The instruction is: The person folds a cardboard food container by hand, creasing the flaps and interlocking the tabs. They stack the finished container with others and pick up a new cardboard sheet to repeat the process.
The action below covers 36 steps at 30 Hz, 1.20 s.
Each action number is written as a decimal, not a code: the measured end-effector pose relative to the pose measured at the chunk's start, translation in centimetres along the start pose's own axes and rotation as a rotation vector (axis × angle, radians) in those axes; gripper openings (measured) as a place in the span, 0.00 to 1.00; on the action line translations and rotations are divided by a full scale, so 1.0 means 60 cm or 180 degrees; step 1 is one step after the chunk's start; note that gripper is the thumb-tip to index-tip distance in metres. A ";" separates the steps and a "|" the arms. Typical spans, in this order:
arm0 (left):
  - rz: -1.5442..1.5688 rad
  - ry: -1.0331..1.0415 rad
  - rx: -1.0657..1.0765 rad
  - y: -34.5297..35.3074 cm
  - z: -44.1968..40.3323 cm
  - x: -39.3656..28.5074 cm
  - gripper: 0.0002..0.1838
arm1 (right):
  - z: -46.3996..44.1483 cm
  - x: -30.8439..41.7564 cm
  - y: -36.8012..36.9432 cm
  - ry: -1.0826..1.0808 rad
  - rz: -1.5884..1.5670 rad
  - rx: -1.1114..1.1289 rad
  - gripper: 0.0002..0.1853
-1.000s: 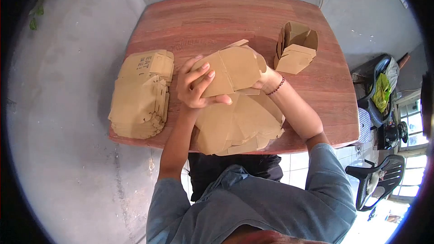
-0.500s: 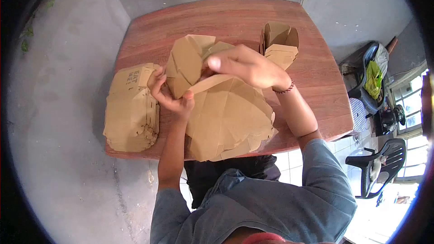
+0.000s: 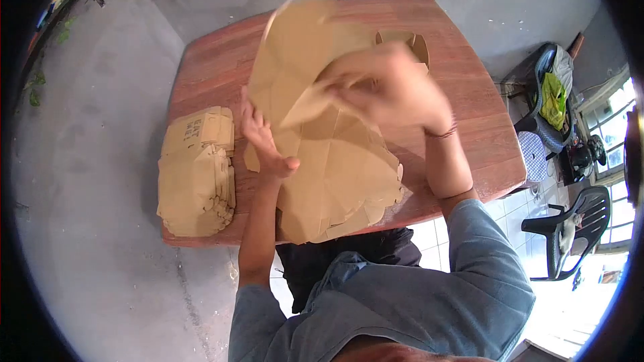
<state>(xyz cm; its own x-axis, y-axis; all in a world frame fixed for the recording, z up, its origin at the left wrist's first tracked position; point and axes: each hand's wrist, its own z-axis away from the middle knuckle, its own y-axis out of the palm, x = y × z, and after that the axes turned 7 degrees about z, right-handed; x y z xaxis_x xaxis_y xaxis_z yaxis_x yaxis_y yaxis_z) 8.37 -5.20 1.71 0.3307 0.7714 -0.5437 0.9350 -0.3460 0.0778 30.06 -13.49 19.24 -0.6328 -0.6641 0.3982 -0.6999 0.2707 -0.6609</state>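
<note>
A brown cardboard food box (image 3: 285, 60), partly folded and blurred by motion, is held above the middle of the table. My right hand (image 3: 399, 94), also smeared, grips its near right edge, with the fingers partly hidden. At the box's lower left side is my left hand (image 3: 265, 141), its fingers stretched out and thumb apart; whether it touches the cardboard I cannot tell. Beneath both hands lies a pile of flat cardboard blanks (image 3: 335, 181) reaching the table's near edge.
On the left of the wooden table (image 3: 463, 107) stands a stack of flat printed cardboard blanks (image 3: 194, 181). Folded cardboard boxes (image 3: 419, 47) stand at the back right, partly behind my right hand. Right of the table are a patterned stool (image 3: 531, 155) and a dark plastic chair (image 3: 583, 228).
The box has swung up and away from me, opening out from its more folded form. My right hand has moved right with its edge; my left hand has loosened and its fingers have straightened.
</note>
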 end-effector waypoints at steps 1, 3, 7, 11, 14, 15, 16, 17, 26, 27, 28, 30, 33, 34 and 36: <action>-0.0202 -0.0167 0.0226 -0.007 0.004 0.000 0.68 | 0.006 0.000 -0.025 0.0126 0.0076 -0.0282 0.11; -0.0406 -0.0147 0.0476 -0.002 0.006 0.009 0.68 | 0.021 -0.008 -0.070 0.0398 0.0090 -0.0805 0.12; -0.0839 -0.0152 0.0966 0.014 0.006 0.005 0.60 | 0.052 -0.041 -0.132 0.1058 0.0723 -0.1196 0.14; -0.1337 -0.0401 0.1319 0.033 0.001 -0.013 0.47 | 0.061 -0.088 -0.156 0.1007 0.1004 -0.1117 0.15; -0.1595 -0.0452 0.1801 0.061 -0.036 -0.039 0.40 | 0.067 -0.106 -0.165 0.1185 0.1434 -0.1142 0.18; -0.1564 -0.0453 0.1816 0.074 -0.055 -0.052 0.40 | 0.068 -0.111 -0.168 0.1341 0.1377 -0.1066 0.18; -0.1711 -0.0362 0.2000 0.090 -0.080 -0.064 0.36 | 0.070 -0.115 -0.168 0.1484 0.1301 -0.0986 0.19; -0.1873 -0.0263 0.2178 0.104 -0.100 -0.067 0.32 | 0.070 -0.118 -0.167 0.1483 0.1298 -0.0986 0.19; -0.2699 0.0685 0.2360 0.196 -0.143 0.009 0.26 | 0.072 -0.133 -0.167 0.1302 0.1610 -0.0695 0.16; -0.2700 0.0680 0.2360 0.197 -0.141 0.011 0.26 | 0.071 -0.125 -0.170 0.1428 0.1577 -0.0589 0.16; -0.2667 0.0644 0.2272 0.196 -0.138 0.013 0.26 | 0.071 -0.121 -0.171 0.1558 0.1538 -0.0481 0.16; -0.2637 0.0572 0.2202 0.193 -0.129 0.015 0.25 | 0.074 -0.126 -0.167 0.1468 0.1604 -0.0487 0.16; -0.2836 0.0639 0.1969 0.188 -0.127 0.016 0.25 | 0.074 -0.126 -0.163 0.1510 0.1667 -0.0337 0.17; -0.2824 0.0553 0.1952 0.186 -0.125 0.018 0.26 | 0.072 -0.124 -0.163 0.1656 0.1665 -0.0172 0.18; -0.2816 0.0464 0.1939 0.183 -0.121 0.021 0.26 | 0.064 -0.116 -0.155 0.1713 0.1745 -0.0067 0.19</action>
<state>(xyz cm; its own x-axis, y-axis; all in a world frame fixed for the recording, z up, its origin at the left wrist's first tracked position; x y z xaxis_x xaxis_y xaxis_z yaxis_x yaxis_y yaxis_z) 20.01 -4.16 7.93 -0.3799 0.9201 -0.0956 0.6421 0.1880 -0.7432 42.27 -14.09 20.18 -0.9614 -0.0019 0.2752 -0.2423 0.4802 -0.8430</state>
